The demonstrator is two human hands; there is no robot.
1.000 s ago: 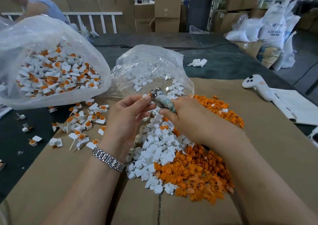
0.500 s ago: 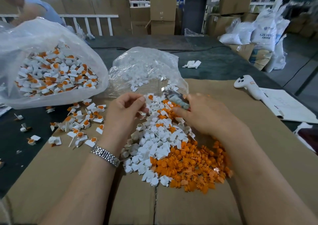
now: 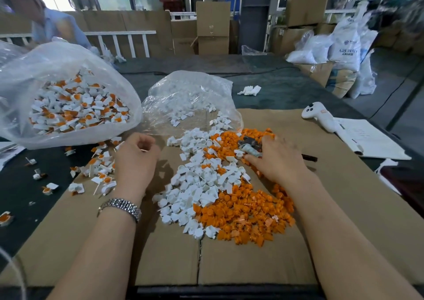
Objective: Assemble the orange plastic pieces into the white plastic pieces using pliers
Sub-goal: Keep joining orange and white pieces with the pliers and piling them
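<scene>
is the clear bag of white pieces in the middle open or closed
Open. The clear bag lies on its side with its mouth toward the person, and white pieces spill out of it onto the cardboard.

You see a white controller (image 3: 320, 119) lying on some white paper (image 3: 371, 140). A crumpled white tissue (image 3: 249, 90) sits on the dark table (image 3: 286, 88). Brown boxes (image 3: 213, 28) stand far back.

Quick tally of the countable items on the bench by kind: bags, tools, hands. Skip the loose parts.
Clear plastic bags: 2, one of finished pieces, one of white pieces
Pliers: 1
White controller: 1
Hands: 2, left hand, right hand
Total: 6
</scene>
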